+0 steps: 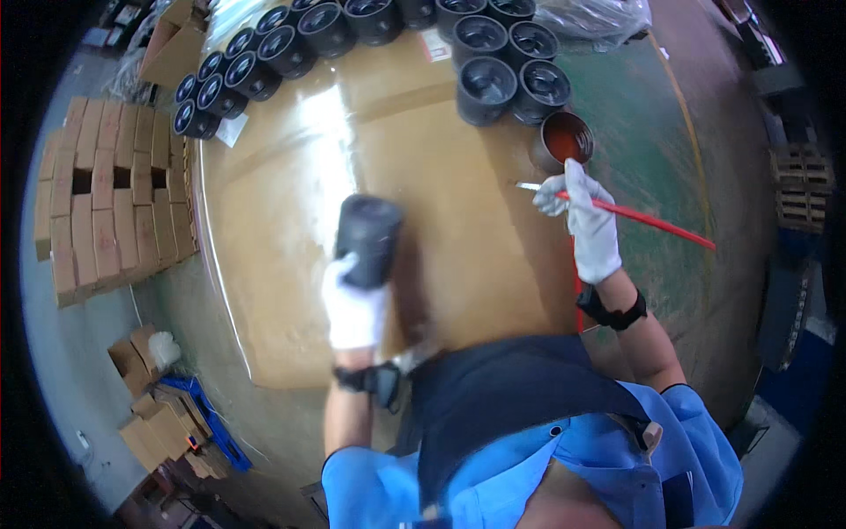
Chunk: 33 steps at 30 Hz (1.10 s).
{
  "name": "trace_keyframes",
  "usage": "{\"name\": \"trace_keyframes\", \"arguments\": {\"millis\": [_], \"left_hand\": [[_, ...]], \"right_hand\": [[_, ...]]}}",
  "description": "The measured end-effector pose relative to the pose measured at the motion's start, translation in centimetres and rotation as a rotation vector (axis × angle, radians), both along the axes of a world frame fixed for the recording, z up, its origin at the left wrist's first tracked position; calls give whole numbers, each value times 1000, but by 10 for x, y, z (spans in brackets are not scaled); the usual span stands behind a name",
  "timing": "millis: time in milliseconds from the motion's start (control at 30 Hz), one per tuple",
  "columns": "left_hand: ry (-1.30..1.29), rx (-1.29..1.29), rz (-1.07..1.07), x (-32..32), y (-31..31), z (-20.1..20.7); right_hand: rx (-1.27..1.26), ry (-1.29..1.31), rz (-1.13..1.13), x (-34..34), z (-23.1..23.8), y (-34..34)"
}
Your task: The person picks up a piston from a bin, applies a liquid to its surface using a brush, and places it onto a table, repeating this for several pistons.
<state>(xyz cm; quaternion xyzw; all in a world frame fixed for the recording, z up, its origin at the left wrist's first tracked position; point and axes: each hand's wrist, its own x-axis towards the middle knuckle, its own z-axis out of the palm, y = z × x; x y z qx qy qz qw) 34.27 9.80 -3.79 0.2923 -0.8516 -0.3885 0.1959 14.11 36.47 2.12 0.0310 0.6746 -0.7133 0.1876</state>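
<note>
In a white glove, my left hand (354,304) grips a black cylindrical part (368,240) above the brown table; both are smeared by motion. My gloved right hand (588,220) is closed round a long red-handled tool (656,224), perhaps a brush, whose pale narrow tip points left. Just beyond that hand stands a dark pot (544,152) with reddish-brown contents, at the table's right edge. Similar black cylinders (486,88) are grouped behind the pot, their open ends up. More black cylinders (253,75) form rows along the far left side.
Brown sheeting covers the table (458,220). Clear plastic wrap (590,22) lies at the far right end. Stacked cartons (119,203) stand on the floor to the left, with flattened cardboard (167,423) nearer. Wooden pallets (800,189) are at the far right.
</note>
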Motion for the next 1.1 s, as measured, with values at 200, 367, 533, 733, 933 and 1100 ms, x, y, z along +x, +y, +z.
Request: {"name": "trace_keyframes", "arguments": {"millis": [200,367,533,733,933,1100], "left_hand": [[357,1935,380,-64,66,21],[373,1945,319,-70,79,26],[367,2049,329,-63,61,28],[-98,921,-427,-67,33,75],[-147,723,-163,-65,34,27],[-120,643,-165,-116,2,29]], "right_hand": [[-152,151,118,32,14,-39],[43,-46,72,22,9,-38],[-26,-107,37,-2,-5,-34],[-89,-120,255,-25,4,-43],[454,1107,486,33,-11,-35],[553,1372,512,51,-53,-33]]}}
